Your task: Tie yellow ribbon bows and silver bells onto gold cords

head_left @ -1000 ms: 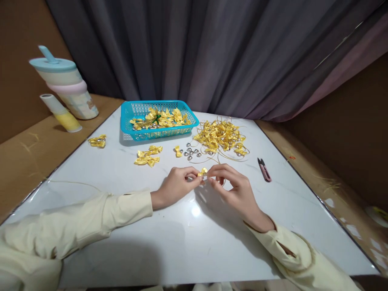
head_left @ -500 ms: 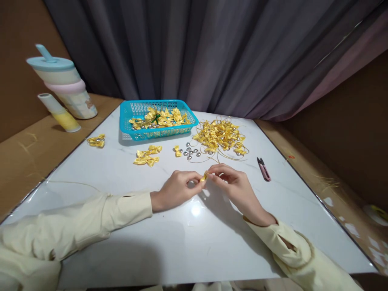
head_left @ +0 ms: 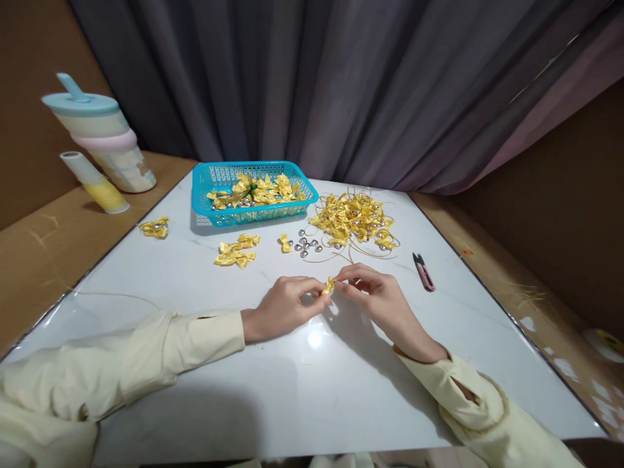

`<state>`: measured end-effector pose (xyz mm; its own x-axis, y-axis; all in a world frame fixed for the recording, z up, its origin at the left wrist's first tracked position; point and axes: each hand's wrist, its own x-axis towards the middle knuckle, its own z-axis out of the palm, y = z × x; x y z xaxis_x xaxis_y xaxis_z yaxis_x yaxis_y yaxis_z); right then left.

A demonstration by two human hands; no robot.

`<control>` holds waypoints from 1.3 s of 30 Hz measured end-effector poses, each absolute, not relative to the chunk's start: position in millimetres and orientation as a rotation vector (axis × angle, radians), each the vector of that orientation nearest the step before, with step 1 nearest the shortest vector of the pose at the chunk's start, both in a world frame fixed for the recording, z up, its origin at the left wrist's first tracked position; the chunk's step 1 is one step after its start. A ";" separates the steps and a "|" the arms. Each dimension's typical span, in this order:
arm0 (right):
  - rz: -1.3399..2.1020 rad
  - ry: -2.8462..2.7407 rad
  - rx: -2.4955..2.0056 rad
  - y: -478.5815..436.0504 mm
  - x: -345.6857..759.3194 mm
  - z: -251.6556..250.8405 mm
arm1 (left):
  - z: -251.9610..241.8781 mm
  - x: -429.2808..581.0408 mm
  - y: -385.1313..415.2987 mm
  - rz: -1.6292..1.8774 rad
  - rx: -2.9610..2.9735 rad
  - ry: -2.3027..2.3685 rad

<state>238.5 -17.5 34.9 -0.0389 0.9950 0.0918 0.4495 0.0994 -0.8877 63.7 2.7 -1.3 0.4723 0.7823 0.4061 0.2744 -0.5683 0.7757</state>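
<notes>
Between the thumb and forefinger of my left hand [head_left: 291, 300] is a small yellow satin bow [head_left: 329, 285], held just above the table. My right hand [head_left: 374, 300] is closed in a pinch at the bow's right side; what lies between its fingertips is too small to make out. Beyond my hands lie one loose bow [head_left: 285, 244] and a cluster of small silver bells [head_left: 307, 246]. Several more bows [head_left: 237, 252] lie to the left of these. A heap of yellow bows with cords and bells [head_left: 353, 218] spreads at the back right.
A blue plastic basket [head_left: 255, 212] holding bows stands at the back. Thread snips [head_left: 424, 272] lie at right, and a small bow bundle [head_left: 155, 227] at left. A tumbler [head_left: 104, 140] and a yellow thread spool [head_left: 95, 183] stand beyond the white table's [head_left: 312, 396] left edge.
My right fingertips have drawn slightly right, away from the bow, and more of the bow shows between the hands. My left hand has stayed in place.
</notes>
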 end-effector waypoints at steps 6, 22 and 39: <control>1.139 -1.382 -1.582 -19.9 238.7 41.0 | 1.5 63.6 2.3 1.025 2.073 0.872; 1.945 -1.035 -1.222 -18.8 245.3 50.1 | 1.2 63.1 3.5 1.063 2.082 0.902; 0.329 -1.952 -1.306 -38.2 229.9 29.0 | -1.0 63.4 3.4 1.082 2.073 0.945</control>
